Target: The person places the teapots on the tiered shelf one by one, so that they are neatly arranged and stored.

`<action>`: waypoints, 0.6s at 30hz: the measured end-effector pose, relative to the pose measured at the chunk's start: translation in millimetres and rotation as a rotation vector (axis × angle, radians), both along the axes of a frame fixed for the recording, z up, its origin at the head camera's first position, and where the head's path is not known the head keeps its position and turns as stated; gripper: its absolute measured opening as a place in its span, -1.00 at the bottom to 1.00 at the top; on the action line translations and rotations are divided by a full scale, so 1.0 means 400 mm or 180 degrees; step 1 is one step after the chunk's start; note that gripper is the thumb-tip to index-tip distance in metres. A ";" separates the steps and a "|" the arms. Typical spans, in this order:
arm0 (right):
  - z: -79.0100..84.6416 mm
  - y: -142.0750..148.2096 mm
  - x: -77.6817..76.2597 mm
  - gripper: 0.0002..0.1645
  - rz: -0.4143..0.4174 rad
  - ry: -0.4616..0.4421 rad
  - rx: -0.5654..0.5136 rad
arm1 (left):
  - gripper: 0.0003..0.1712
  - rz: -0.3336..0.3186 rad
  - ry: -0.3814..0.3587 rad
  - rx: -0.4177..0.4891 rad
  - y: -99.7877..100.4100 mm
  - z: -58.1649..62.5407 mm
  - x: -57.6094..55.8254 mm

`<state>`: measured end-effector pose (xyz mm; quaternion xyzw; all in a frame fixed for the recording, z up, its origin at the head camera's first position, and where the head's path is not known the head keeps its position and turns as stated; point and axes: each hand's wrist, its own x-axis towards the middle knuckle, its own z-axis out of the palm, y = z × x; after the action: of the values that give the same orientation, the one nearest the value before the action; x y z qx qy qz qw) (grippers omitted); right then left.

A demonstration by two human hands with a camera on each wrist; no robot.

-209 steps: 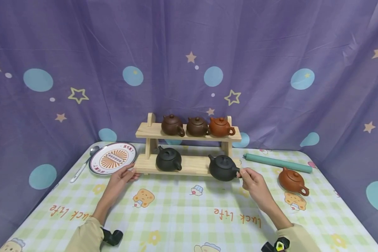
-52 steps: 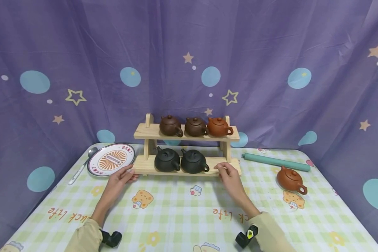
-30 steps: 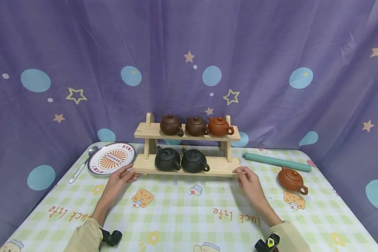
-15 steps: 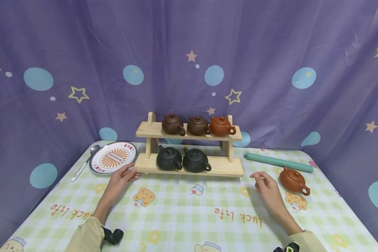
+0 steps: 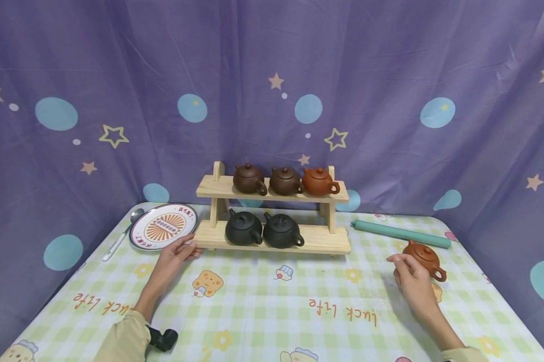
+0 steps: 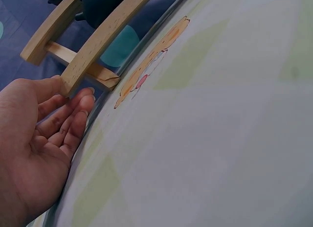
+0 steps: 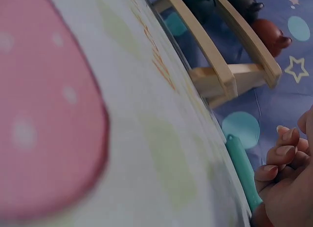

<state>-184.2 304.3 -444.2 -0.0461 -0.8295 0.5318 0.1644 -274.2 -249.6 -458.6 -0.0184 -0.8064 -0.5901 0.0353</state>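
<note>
My left hand (image 5: 174, 257) grips the left end of the two-tier wooden display shelf (image 5: 319, 241); in the left wrist view the thumb lies at the board's end (image 6: 78, 73) and the fingers reach beneath it. Two black teapots (image 5: 243, 229) stand side by side on the lower board. On the upper board are two dark brown teapots (image 5: 249, 179) and a reddish-brown one (image 5: 317, 182). Over the cloth at right, my right hand (image 5: 414, 281) has loosely bent fingers with nothing in them. It is close beside another reddish-brown teapot (image 5: 428, 257), partly covering it in the head view.
A patterned plate (image 5: 163, 226) and a spoon (image 5: 116, 247) lie left of the shelf. Behind the right-hand teapot lies a green rod-shaped roll (image 5: 400, 234). A checked cloth (image 5: 272, 306) covers the table, with a purple curtain (image 5: 272, 45) behind it.
The right black teapot was set down beside the other and let go. My right hand then moved right along the shelf, off its end, to the reddish-brown teapot. My left hand stayed put.
</note>
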 end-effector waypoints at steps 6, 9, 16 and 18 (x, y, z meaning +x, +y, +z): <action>0.001 0.038 0.017 -0.50 -0.0117 0.0050 -0.0066 | -0.35 -0.0025 0.0037 0.0039 0.000 0.000 0.001; 0.002 0.059 0.026 -0.52 -0.0116 0.0076 -0.0202 | -0.35 -0.0024 0.0035 0.0037 0.001 0.001 0.001; 0.006 0.100 0.046 -0.50 -0.0360 -0.0006 -0.0008 | -0.33 -0.0007 0.0002 0.0000 0.001 0.000 0.000; 0.007 0.111 0.051 -0.49 -0.0414 -0.0033 0.0017 | -0.33 -0.0005 -0.0002 0.0001 0.001 0.000 0.001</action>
<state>-163.9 348.9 -441.5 -0.1023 -0.8270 0.5175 0.1944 -273.9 -249.3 -458.4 -0.0188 -0.8063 -0.5902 0.0346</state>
